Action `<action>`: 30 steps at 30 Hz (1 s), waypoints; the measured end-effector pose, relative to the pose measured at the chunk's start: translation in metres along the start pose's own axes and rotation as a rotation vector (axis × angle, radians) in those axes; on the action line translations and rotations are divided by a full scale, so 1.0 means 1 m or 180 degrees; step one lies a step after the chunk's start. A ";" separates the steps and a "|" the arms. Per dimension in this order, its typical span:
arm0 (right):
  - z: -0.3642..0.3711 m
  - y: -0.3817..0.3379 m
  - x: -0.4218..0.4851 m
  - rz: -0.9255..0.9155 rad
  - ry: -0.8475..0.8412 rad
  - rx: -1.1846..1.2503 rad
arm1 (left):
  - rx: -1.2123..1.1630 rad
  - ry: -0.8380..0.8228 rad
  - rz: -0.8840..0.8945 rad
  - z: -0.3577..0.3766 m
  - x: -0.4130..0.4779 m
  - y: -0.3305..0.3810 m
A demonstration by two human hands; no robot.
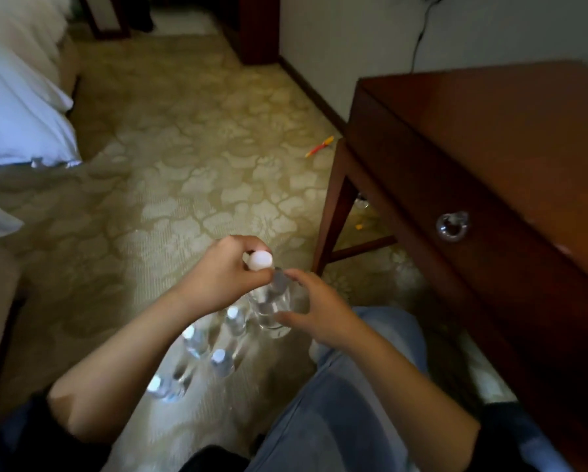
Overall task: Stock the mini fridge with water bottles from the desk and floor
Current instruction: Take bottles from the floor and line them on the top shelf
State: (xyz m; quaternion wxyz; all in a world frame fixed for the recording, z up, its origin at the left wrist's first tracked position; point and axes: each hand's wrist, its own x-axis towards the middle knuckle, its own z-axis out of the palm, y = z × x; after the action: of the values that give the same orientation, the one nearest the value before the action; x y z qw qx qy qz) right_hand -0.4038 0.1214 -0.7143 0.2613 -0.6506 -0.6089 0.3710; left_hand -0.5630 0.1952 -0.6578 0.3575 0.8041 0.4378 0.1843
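Far left of the hands, well apart: white bedding point(23, 107), nothing of the task on it. Below the left forearm, on the carpet point(183, 148): several water bottles point(221, 361), standing just beside one another, caps up, long axes upright. Nearer the left hand than the right, so probably the easier pick for that side. Left hand point(227, 270): curled, pinching a white cap point(260, 260) from above. Just right of it: clear bottle point(272, 311), roughly upright, wrapped round the body by the curled fingers of the right hand point(319, 316). Blurred here; perhaps one bottle shared by both hands, perhaps two, cannot tell. Right of the hands, near: wooden bench point(490, 131) with a glassy drawer knob point(452, 225). No mini fridge in view, so no judging which way the carry runs. No brand, label or writing legible anywhere.
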 end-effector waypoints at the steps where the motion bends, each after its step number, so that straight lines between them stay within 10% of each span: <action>1: -0.006 -0.005 -0.005 -0.0107 0.0134 0.0050 | -0.0044 0.0000 0.0119 -0.005 0.003 0.014; 17: -0.118 -0.080 -0.085 -0.0748 0.2009 0.1036 | -0.0139 0.0062 0.1562 -0.047 0.007 0.215; 30: -0.257 -0.093 -0.201 -0.0327 0.3036 0.2375 | -0.1120 -0.1788 0.2208 0.043 0.026 0.308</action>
State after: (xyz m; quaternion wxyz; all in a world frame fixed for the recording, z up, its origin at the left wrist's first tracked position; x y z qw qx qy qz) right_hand -0.2496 -0.0366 -0.4565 0.7333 -0.5794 -0.2841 0.2140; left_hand -0.3467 0.0878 -0.4606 0.5101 0.8487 -0.0076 0.1397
